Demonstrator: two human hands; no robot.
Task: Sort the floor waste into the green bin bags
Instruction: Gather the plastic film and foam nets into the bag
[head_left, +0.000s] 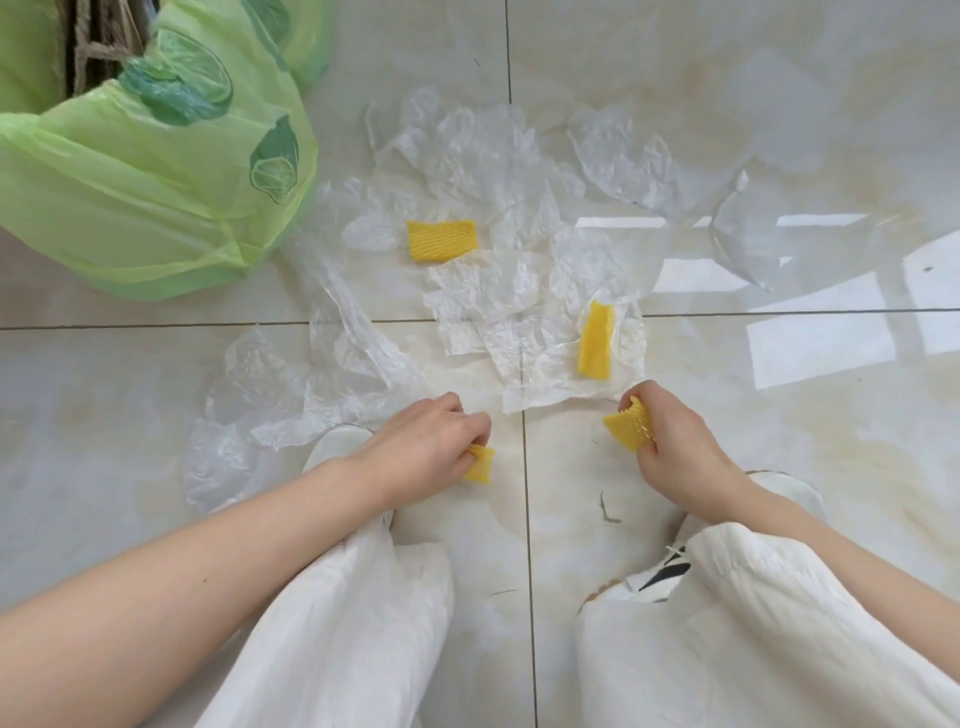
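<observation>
My left hand pinches a small yellow foam net piece low over the tiled floor. A second, larger yellow foam piece is gripped in my right hand. Two more yellow foam pieces lie further out: one among the crumpled clear plastic film, the other on a white paper sheet. A green bin bag with a lemon print stands open at the far left.
Clear plastic scraps are scattered across the glossy cream tiles ahead and to the left. Cardboard stands inside a bag at the top left. My white-trousered knees and shoes fill the foreground. A small twig lies between my feet.
</observation>
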